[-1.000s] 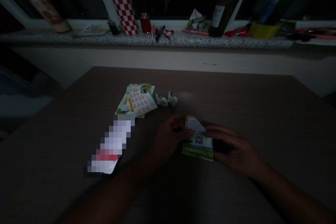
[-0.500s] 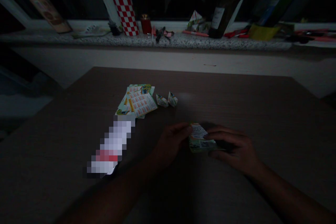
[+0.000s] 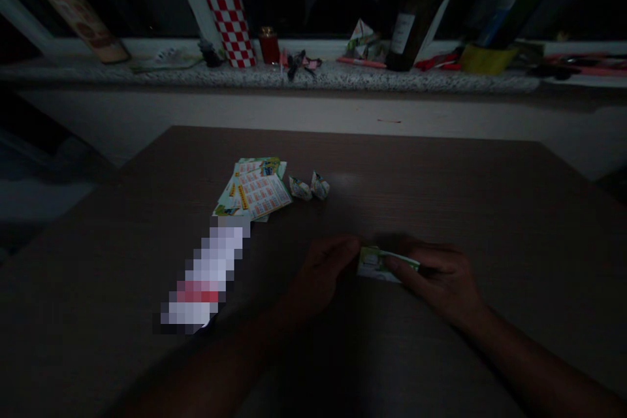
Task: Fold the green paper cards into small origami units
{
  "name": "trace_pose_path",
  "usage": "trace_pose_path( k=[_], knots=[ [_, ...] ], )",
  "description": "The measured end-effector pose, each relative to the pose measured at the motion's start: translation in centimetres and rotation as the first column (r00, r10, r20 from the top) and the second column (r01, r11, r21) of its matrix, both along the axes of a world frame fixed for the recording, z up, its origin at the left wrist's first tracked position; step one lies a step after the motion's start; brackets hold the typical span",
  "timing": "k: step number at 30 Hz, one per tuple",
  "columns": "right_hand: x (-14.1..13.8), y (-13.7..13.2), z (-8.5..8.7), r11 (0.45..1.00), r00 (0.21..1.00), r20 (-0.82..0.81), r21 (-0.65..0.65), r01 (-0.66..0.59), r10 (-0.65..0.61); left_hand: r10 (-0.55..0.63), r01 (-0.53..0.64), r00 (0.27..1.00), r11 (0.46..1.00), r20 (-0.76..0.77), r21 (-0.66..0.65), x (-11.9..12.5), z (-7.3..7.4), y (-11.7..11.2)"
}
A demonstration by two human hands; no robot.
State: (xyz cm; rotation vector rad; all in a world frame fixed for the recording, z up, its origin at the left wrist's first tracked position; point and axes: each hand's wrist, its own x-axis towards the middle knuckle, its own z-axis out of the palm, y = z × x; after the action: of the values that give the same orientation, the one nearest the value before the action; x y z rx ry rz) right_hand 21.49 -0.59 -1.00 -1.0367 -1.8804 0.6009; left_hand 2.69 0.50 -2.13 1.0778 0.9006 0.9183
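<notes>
A small printed piece of paper (image 3: pixel 378 267), green and white and folded, is held between my two hands just above the table. My right hand (image 3: pixel 443 274) pinches its right part, thumb on the near face and fingers behind. At the upper left corner of the paper, my left hand (image 3: pixel 321 271) is closed with thumb and forefinger together; its fingertips are dim. Two small folded paper shapes (image 3: pixel 300 188) stand side by side beyond my left hand. Left of them lies a fanned stack of printed leaflets (image 3: pixel 264 192) with rows of orange blocks.
A phone (image 3: pixel 210 277) with a blurred-out screen lies left of my left arm on the wooden table (image 3: pixel 441 189). Along the stone windowsill (image 3: pixel 343 77) stand a red-checked bottle (image 3: pixel 234 32), a dark bottle (image 3: pixel 406 39), a red jar (image 3: pixel 269 47) and a yellow holder (image 3: pixel 487 59).
The paper's printed upper flap has been turned over, so a plain green and white face now shows. My right thumb has moved up onto the paper. The view has shifted slightly.
</notes>
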Motion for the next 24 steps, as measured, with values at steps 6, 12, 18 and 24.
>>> trace_pose_path(
  k=[6,12,18,24],
  knots=[
    [0.1,-0.1,-0.3,0.999,0.998,0.052,-0.006,0.034,-0.033,-0.109,0.119,0.990,0.986,-0.091,0.113,0.0,1.1,-0.4],
    [0.1,-0.3,-0.2,0.988,0.998,0.059,-0.148,0.031,-0.023,-0.122,0.154,0.970,0.977,-0.211,0.144,0.1,1.2,-0.3],
    [0.2,-0.4,-0.3,0.966,1.000,0.016,-0.257,-0.022,0.027,-0.141,0.177,0.960,0.975,-0.242,0.132,0.0,1.0,-0.2],
    [0.3,-0.4,-0.6,0.941,0.999,-0.027,-0.336,-0.026,0.018,-0.148,0.190,0.953,0.971,-0.263,0.142,-0.1,0.9,-0.1]
  ],
)
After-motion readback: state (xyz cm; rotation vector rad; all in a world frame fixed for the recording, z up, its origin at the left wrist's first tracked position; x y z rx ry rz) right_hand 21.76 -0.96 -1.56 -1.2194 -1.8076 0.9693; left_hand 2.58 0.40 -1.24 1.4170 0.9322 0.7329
